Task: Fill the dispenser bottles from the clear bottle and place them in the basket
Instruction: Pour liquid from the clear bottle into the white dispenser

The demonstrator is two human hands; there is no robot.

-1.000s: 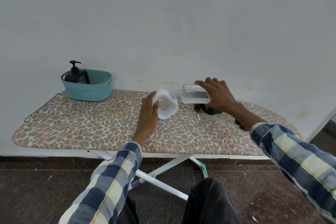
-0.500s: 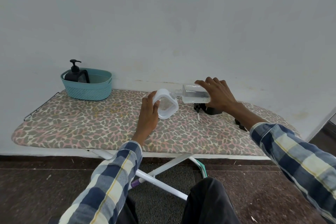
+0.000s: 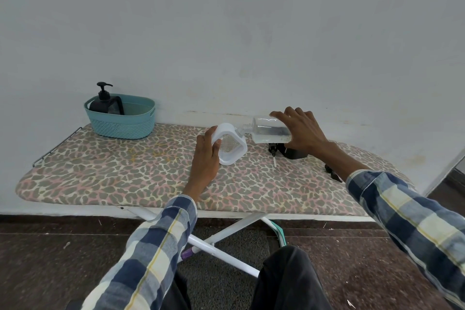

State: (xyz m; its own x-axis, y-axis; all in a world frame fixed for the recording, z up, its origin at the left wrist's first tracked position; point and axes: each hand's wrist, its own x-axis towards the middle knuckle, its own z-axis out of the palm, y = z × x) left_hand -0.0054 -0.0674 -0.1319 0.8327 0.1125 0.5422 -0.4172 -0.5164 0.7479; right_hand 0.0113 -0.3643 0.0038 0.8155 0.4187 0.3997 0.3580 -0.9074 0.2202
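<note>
Writing or brand marks cannot be read on any item; the clear bottle (image 3: 270, 130) and both dispensers look unlabelled from this view. The right hand (image 3: 300, 131) wraps its fingers over the base end of the clear bottle, holding it tipped nearly level above the ironing board (image 3: 105, 173), with a shallow layer of clear liquid lying along its lower side. Its neck points left and meets the top of the white dispenser bottle (image 3: 230, 143), which the left hand (image 3: 205, 156) steadies, thumb and fingers closed around its left edge; the exact opening where neck and dispenser meet is too small to make out. The white dispenser bottle stands tilted on the leopard-print cover near the middle of the board. Just beneath the clear bottle lies a black pump head (image 3: 274, 152) with its thin tube pointing toward the camera, beside a dark object (image 3: 294, 153) largely hidden under the right hand. Another small black piece (image 3: 332, 173) is half covered by the right sleeve (image 3: 407, 216). At the far left end sits the teal basket (image 3: 120, 118), holding a black dispenser bottle (image 3: 105, 103) with its pump on; its lower part is hidden behind the basket wall. Board legs (image 3: 226, 231) and dark trousers (image 3: 289, 282) are cut off at the bottom edge.
</note>
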